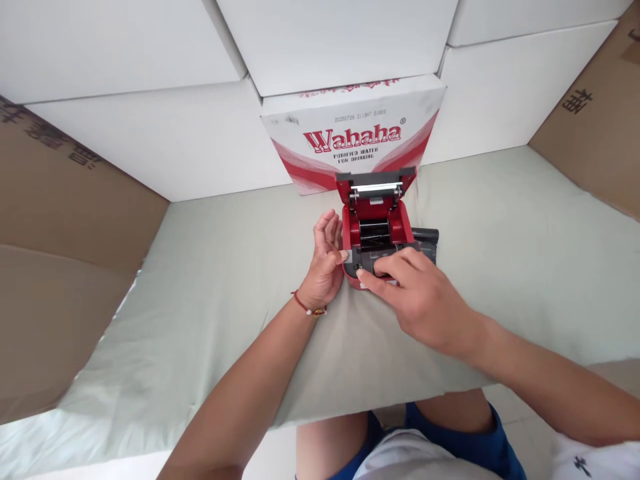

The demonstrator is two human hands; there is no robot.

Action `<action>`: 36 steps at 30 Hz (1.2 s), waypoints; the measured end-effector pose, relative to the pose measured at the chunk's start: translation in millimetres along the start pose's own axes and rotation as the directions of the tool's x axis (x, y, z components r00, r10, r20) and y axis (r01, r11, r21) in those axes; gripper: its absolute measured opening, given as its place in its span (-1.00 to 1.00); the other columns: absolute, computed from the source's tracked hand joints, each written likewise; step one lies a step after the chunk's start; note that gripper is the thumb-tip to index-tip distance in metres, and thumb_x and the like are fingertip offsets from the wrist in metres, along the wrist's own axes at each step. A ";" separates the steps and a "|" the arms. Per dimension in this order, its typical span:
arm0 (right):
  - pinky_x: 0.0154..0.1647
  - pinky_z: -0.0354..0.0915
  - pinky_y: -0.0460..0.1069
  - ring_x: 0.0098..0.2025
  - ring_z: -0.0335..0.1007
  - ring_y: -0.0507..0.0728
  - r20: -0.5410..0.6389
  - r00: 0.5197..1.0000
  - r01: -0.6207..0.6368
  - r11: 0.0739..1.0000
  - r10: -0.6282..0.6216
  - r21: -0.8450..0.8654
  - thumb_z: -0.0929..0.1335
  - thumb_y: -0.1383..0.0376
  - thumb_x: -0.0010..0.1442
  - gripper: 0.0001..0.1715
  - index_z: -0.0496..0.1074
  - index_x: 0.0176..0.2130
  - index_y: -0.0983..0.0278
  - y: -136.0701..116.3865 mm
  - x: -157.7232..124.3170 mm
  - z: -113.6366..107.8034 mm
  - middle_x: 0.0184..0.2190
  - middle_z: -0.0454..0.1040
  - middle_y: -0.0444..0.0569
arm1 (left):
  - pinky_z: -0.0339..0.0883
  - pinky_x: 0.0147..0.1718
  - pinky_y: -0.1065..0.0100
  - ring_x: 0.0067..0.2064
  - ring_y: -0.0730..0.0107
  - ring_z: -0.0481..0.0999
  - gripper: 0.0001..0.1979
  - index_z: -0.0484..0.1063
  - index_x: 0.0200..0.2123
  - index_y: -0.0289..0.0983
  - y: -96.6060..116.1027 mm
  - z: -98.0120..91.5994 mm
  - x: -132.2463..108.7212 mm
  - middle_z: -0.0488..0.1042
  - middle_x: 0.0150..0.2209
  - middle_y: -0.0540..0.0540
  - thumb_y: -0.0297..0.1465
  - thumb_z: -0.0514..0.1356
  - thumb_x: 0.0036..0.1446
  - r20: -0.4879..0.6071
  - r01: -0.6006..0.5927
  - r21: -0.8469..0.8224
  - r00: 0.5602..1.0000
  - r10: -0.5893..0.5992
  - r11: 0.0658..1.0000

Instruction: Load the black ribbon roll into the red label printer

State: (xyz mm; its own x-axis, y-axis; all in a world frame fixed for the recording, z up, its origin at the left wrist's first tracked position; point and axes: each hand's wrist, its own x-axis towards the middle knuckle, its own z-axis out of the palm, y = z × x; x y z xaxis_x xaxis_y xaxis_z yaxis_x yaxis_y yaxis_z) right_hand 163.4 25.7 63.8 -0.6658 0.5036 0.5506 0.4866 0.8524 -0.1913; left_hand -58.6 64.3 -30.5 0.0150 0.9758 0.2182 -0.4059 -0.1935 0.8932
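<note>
A small red printer (pixel 376 230) stands on the pale green cloth with its lid tipped up and back. Inside its bay lies a black roll (pixel 375 231). My left hand (pixel 324 263) rests against the printer's left side, thumb on the front corner, fingers loosely curled and apart. My right hand (pixel 417 290) lies over the printer's grey front panel, fingers bent and pressing down on it. A dark flat piece (pixel 426 239) sticks out to the right of the printer, behind my right hand.
A white and red Wahaha water carton (pixel 350 133) stands right behind the printer. White boxes (pixel 150 133) form a wall at the back, brown cardboard (pixel 60 267) flanks both sides. The cloth-covered table (pixel 225 320) ends near my knees.
</note>
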 end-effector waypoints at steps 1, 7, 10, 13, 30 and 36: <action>-0.09 0.54 0.10 -0.12 0.55 0.20 0.075 0.997 -0.021 0.996 0.014 0.088 0.22 0.49 0.47 -0.47 0.70 0.09 0.20 5.1 7.6 -9.3 -0.10 0.69 0.03 | -0.01 0.62 -0.09 0.64 0.00 0.09 -0.24 0.34 0.34 0.14 -0.6 0.2 0.0 0.31 0.51 -0.01 -0.18 0.50 0.12 -0.002 0.015 -0.019 1.000 -0.015 1.000; -0.10 0.43 0.07 -0.10 0.64 0.25 0.374 0.848 -0.341 0.926 0.377 -0.161 0.26 0.42 0.45 -0.55 0.70 0.08 0.29 42.8 80.6 -31.4 0.00 0.70 0.14 | 0.12 0.55 -0.02 0.53 -0.01 0.26 -0.31 0.43 0.23 0.04 -4.3 1.6 3.5 0.43 0.39 -0.04 -0.17 0.52 0.03 -0.016 0.030 -0.065 0.999 -0.031 0.997; -0.22 0.33 0.07 -0.13 0.63 0.31 0.550 0.699 -0.274 0.882 0.456 -0.384 0.30 0.42 0.41 -0.64 0.71 -0.05 0.35 53.0 108.9 -11.7 -0.08 0.72 0.25 | 0.13 0.53 0.00 0.53 0.01 0.26 -0.29 0.44 0.21 0.04 -7.5 0.2 5.9 0.43 0.38 -0.02 -0.19 0.53 -0.03 -0.028 0.040 -0.085 0.999 -0.043 0.996; -0.25 0.32 0.07 -0.18 0.65 0.32 0.592 0.656 -0.267 0.877 0.469 -0.399 0.36 0.40 0.37 -0.72 0.72 -0.13 0.32 56.6 119.4 10.3 -0.20 0.73 0.25 | 0.12 0.53 0.01 0.54 0.00 0.24 -0.28 0.45 0.21 0.05 -10.2 -1.2 7.0 0.43 0.39 -0.01 -0.19 0.53 -0.04 -0.026 0.036 -0.091 0.999 -0.038 0.995; -0.25 0.36 0.11 -0.16 0.65 0.34 0.323 0.766 -0.472 0.827 0.556 -0.304 0.32 0.23 0.49 -0.73 0.52 0.09 0.24 21.6 83.6 -24.3 -0.06 0.71 0.16 | 0.12 0.56 -0.06 0.55 -0.04 0.26 -0.30 0.45 0.21 0.00 -10.6 -2.9 7.5 0.44 0.39 -0.08 -0.15 0.54 0.00 -0.019 0.021 -0.072 1.000 -0.022 0.997; -0.28 0.32 0.15 -0.37 0.51 0.22 0.227 0.590 -0.716 0.632 0.775 -0.297 0.38 0.13 0.45 -0.71 0.56 0.09 0.15 57.4 25.7 -102.4 -0.36 0.64 0.04 | 0.11 0.56 -0.05 0.56 -0.04 0.24 -0.30 0.46 0.20 -0.01 -10.5 -2.3 7.7 0.44 0.40 -0.07 -0.13 0.55 -0.01 -0.015 0.033 -0.077 0.999 -0.034 0.997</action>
State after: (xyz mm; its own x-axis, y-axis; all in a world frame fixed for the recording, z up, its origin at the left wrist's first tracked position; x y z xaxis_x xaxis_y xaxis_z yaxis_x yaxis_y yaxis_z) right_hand 232.1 73.2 150.2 -0.1440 0.9895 -0.0082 0.9521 0.1362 -0.2738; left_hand -56.3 74.1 -39.0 0.0150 0.9832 0.1819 -0.4740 -0.1532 0.8671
